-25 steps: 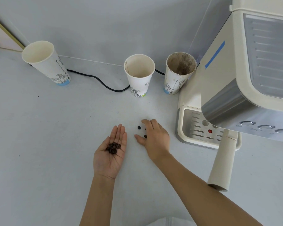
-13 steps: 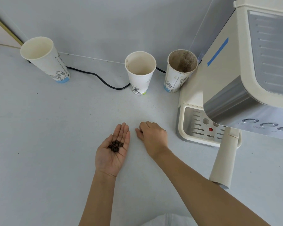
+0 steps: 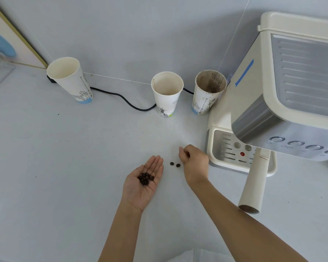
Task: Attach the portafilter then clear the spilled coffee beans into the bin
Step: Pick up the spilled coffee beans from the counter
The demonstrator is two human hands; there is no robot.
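Coffee beans [image 3: 146,179] sit in a small dark heap in my left hand [image 3: 142,183], which lies palm up on the counter [image 3: 45,167], fingers flat and pressed together. Two more beans [image 3: 174,164] lie loose on the counter between my hands, just beside my right hand [image 3: 194,163]. Its fingers are curled in towards the palm; I cannot tell whether they pinch a bean. Further right, the coffee machine [image 3: 273,95] stands at the counter's right edge, its drip tray [image 3: 225,150] close to my right hand and the cream portafilter handle [image 3: 253,184] sticking out towards me. Three paper cups [image 3: 167,93] stand along the back edge, with a black cable [image 3: 133,104] behind them
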